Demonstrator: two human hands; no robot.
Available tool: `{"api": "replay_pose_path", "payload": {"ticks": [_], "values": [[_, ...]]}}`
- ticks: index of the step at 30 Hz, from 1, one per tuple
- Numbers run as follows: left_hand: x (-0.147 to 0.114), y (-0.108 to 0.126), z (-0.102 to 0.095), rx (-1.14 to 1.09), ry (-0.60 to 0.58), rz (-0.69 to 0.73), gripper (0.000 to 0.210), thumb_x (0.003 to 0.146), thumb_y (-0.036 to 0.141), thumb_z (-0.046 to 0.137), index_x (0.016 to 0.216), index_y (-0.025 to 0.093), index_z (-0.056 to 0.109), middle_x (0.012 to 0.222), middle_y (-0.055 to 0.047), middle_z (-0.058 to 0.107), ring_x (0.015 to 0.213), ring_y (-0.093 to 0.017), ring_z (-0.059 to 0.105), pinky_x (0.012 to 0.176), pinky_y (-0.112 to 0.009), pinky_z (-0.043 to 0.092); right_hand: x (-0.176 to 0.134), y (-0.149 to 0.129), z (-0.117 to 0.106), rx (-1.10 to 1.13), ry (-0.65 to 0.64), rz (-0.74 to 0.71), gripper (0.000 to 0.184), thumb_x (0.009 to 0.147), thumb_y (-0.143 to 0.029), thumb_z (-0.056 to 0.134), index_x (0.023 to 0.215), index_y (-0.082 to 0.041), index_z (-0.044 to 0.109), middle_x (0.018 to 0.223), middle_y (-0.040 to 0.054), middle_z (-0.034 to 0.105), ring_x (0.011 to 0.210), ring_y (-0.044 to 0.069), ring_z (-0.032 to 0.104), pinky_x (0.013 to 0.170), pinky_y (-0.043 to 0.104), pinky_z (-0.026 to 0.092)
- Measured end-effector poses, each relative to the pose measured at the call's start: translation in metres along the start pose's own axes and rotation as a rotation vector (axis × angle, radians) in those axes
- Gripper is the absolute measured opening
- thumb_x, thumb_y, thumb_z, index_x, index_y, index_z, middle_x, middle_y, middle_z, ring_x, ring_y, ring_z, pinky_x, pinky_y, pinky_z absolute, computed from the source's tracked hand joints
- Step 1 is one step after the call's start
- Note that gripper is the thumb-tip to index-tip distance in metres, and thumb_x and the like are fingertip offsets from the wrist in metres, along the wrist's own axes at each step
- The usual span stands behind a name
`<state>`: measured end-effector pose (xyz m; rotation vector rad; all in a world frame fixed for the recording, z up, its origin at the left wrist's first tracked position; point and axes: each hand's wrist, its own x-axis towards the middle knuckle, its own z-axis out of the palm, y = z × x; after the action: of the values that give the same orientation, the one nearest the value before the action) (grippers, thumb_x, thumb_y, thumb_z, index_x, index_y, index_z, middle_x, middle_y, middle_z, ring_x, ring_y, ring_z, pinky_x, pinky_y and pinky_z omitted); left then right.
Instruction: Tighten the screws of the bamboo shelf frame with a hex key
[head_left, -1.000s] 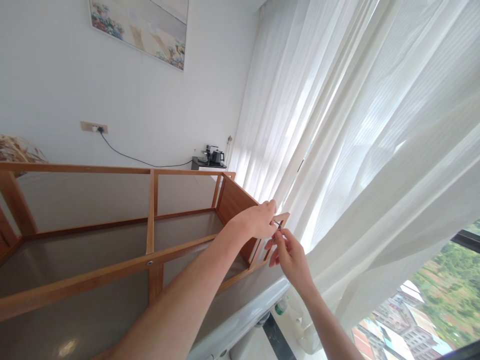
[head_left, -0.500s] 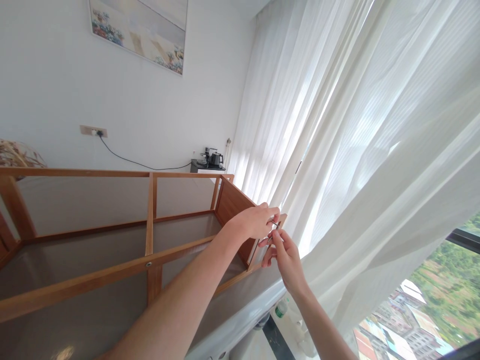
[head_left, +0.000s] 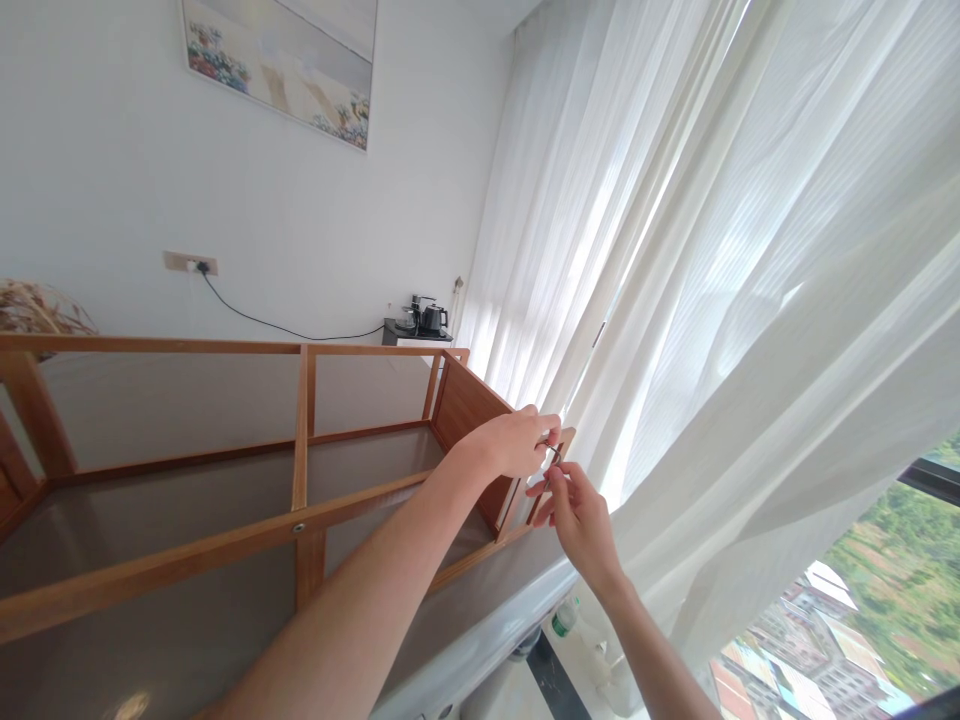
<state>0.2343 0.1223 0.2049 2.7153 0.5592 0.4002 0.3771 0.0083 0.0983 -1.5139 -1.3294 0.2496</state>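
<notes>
wooden frame is lying across the grey surface, its far corner by the white curtain. the left hand is clasping that corner, while the right hand is pinching a small metal tool against it, just beside the left fingers.
</notes>
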Motion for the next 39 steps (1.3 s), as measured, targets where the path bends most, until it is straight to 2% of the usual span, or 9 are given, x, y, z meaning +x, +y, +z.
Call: {"api": "replay_pose_path", "payload": {"ticks": [13,24,32,39], "values": [[-0.002,0.003,-0.002,-0.016,-0.008,-0.01,0.02,0.098,0.025,0.044,0.112,0.028,0.058,0.119,-0.007,0.059,0.08,-0.018,0.066,0.068,-0.031,0.051,0.003,-0.008,-0.007,-0.113,-0.016,-0.057,0.041,0.105,-0.064,0.04,0.098,-0.026,0.054,0.094,0.0038,0.079,0.053,0.017,0.068,0.058,0.03,0.052],[0.0,-0.001,0.001,-0.021,-0.002,0.007,0.022,0.099,0.023,0.043,0.113,0.027,0.058,0.12,-0.007,0.058,0.084,-0.019,0.067,0.078,-0.033,0.053,0.007,-0.002,-0.015,-0.203,-0.042,-0.092,0.037,0.108,-0.057,0.036,0.097,-0.027,0.053,0.095,0.0018,0.076,0.053,0.015,0.067,0.056,0.028,0.051],[-0.002,0.002,-0.002,-0.01,-0.022,0.001,0.022,0.1,0.025,0.04,0.114,0.028,0.058,0.119,-0.007,0.057,0.085,-0.02,0.066,0.073,-0.033,0.052,0.006,-0.004,-0.014,-0.252,-0.032,-0.114,0.033,0.108,-0.053,0.036,0.098,-0.028,0.056,0.087,-0.0008,0.074,0.052,0.016,0.067,0.059,0.03,0.052],[-0.001,0.002,-0.001,-0.022,-0.022,-0.01,0.021,0.1,0.026,0.043,0.114,0.028,0.058,0.12,-0.007,0.058,0.085,-0.02,0.068,0.068,-0.031,0.051,0.007,0.0,-0.017,-0.349,-0.003,-0.122,0.035,0.108,-0.05,0.032,0.103,-0.027,0.058,0.092,0.002,0.076,0.053,0.017,0.065,0.06,0.031,0.051]]}}
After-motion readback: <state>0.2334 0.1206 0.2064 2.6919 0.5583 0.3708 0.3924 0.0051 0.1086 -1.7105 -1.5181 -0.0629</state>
